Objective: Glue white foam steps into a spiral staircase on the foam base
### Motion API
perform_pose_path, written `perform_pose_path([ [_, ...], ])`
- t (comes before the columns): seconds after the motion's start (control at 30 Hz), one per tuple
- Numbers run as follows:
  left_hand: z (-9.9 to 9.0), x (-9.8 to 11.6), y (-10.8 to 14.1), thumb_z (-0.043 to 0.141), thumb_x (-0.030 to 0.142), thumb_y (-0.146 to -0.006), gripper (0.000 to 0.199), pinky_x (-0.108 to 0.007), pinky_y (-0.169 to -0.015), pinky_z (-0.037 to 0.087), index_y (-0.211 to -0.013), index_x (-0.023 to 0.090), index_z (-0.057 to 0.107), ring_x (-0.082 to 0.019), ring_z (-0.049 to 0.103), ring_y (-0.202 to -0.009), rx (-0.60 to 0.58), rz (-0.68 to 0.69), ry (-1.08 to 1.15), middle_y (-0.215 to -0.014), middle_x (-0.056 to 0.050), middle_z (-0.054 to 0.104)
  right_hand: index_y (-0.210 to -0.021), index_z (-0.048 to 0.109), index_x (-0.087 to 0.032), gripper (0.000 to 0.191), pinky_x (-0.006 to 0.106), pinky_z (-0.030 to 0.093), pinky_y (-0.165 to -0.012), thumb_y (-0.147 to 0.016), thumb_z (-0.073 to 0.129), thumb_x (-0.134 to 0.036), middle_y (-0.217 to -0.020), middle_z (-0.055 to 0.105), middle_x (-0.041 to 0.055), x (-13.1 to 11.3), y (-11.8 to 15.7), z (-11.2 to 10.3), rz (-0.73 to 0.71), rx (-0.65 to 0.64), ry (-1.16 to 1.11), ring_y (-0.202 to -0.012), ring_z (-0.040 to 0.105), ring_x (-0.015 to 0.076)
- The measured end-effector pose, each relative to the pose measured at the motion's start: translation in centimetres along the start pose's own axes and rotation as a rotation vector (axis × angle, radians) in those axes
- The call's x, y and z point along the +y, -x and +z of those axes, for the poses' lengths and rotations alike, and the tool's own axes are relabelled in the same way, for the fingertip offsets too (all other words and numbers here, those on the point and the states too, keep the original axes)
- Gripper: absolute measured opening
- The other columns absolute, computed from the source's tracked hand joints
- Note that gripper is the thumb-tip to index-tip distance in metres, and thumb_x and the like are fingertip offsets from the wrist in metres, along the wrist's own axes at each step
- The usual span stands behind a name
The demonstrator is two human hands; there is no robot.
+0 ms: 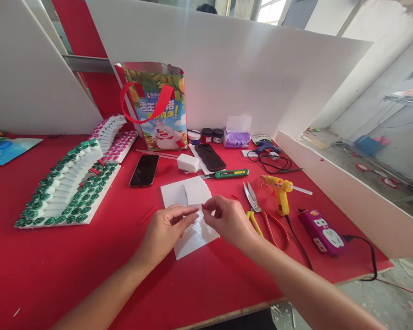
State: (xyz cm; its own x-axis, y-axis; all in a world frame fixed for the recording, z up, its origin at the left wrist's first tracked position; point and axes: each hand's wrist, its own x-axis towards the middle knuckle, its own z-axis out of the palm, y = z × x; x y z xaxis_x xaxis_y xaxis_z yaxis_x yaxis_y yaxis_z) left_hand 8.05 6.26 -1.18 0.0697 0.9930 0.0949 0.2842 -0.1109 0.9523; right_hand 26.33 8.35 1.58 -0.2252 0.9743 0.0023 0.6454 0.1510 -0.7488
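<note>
My left hand (pixel 167 229) is closed in a pinch over white sheets, and whatever lies between its fingertips is too small to make out. Just right of it, my right hand (pixel 229 219) pinches a small red piece (pixel 203 207), its fingertips almost meeting the left ones. Beneath both hands lies a glossy white sheet (pixel 186 245), with a smaller white piece (pixel 196 191) on top at the back. A thin red stick (pixel 148 214) rests left of the sheet. Scissors (pixel 253 199) with one yellow and one red handle lie beside my right hand.
A green utility knife (pixel 231 173), white blocks (pixel 188 163) and two phones (pixel 143 170) lie behind the hands. A yellow glue gun (pixel 278 190) and purple power strip (pixel 321 233) sit right. Stair-like white models (pixel 69 183) stand left; a bag (pixel 163 123) stands behind.
</note>
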Motion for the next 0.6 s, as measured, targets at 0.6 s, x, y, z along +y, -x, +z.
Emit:
perform_pose_path([
  [0.6,0.9,-2.3,0.0,0.058,0.028,-0.096,0.022,-0.024,-0.061,0.051,-0.09,0.019,0.076,-0.015,0.067,-0.07,0.143,0.227,-0.295,-0.08,-0.004,0.074,-0.105,0.075,-0.018,0.021,0.024,0.047,-0.073,-0.096,0.056,-0.021,-0.098,0.078,0.008,1.5,-0.5,4.0,-0.159,0.02,0.164,-0.08,0.071,0.0174],
])
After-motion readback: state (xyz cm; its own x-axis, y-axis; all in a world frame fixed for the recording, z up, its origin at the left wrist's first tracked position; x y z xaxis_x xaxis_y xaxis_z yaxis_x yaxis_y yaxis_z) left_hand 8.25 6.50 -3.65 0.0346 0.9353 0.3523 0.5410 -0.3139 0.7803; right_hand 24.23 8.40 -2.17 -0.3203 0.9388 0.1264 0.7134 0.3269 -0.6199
